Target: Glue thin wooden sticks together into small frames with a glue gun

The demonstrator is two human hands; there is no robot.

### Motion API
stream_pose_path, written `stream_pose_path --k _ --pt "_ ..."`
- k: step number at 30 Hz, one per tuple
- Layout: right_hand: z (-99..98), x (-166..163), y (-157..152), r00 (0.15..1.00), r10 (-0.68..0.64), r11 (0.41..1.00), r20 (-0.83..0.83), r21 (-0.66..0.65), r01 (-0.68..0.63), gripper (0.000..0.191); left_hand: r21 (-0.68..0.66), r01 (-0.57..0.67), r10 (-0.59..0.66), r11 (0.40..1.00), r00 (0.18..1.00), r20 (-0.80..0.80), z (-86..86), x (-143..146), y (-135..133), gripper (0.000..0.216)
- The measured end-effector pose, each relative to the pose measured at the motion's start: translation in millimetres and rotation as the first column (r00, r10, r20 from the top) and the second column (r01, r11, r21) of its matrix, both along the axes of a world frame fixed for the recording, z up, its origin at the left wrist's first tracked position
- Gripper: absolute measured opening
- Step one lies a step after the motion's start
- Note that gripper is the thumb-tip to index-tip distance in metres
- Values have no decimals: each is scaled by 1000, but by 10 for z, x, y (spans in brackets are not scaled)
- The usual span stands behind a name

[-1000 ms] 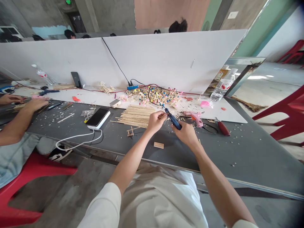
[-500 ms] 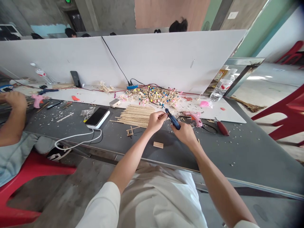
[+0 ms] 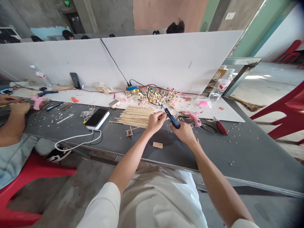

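Over the table point(image 3: 237, 158), the blue tool point(image 3: 173, 119) is still clamped in the right fingers point(image 3: 176, 129); the left fingers point(image 3: 162, 117) are pinched together, any contents indiscernible. A co-worker's hand point(image 3: 20, 108) has been lowered.

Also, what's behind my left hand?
Behind your left hand are long wooden sticks and, farther back, a colourful heap of stick pieces. The hand hides some long sticks' right ends; whatever else it covers can't be seen.
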State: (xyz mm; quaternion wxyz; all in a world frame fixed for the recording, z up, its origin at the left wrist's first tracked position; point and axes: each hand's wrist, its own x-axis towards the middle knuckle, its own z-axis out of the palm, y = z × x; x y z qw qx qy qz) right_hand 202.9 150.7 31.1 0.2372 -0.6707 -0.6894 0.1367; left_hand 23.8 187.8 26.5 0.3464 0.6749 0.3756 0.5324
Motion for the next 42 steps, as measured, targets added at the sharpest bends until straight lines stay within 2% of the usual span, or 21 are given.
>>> stream_pose_path --k 2,4,9,13,17,25,42 --pt "-5 15 3 1000 3 1000 -15 -4 -3 31 14 14 -14 1000 1000 -10 13 -2 -11 45" --pt "-7 22 0 1000 11 1000 -22 1 -11 31 -26 38 -38 999 999 20 10 -2 -4 48" --pt "-12 21 -23 997 44 996 -60 77 -39 33 -225 226 -158 948 946 283 -1 12 36 47" --pt "-5 12 -37 995 53 992 -87 119 -43 32 -285 298 -178 911 908 379 36 19 29 47" --pt "5 3 -46 995 50 991 -92 129 -38 33 -257 243 -146 936 927 344 35 25 35 47" --pt "3 6 -59 994 42 992 -98 126 -29 33 -81 85 -70 993 983 172 -13 9 39 33" --pt "-1 0 -54 992 51 990 -113 137 -35 32 -36 50 -45 998 989 144 24 22 -9 30"
